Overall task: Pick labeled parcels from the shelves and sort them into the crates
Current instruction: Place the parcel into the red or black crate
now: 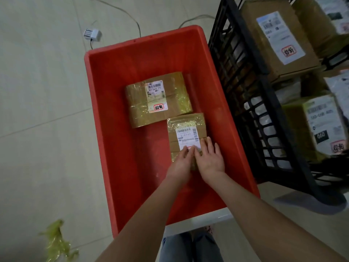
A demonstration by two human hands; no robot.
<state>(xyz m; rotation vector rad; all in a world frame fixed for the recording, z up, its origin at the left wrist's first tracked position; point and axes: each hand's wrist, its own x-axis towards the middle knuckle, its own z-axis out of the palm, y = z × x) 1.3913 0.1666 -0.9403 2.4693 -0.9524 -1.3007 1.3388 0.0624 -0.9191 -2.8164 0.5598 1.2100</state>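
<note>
Two grips were closest to me, both reaching down into the red crate [90,91]. The left grip [181,163] and the right grip [209,159] lay side by side on the near end of the small parcel [187,129]. Their fingers were straight and flat. They pressed on the box and did not curl round it, so both were open. The small parcel sat flat on the crate bottom, near the right wall, label up. Just past it lay the big parcel [158,99], also label up, with its corner very close to the small one. So I think two parcels were sorted, and this one only needed letting go. Farther off on the right stood the black crate [245,82] with more labeled boxes [279,38] by it. I could not tell if they were inside it or behind it. They looked like work left to do. Far away on the floor lay a white charger [92,35] with its cable.
</note>
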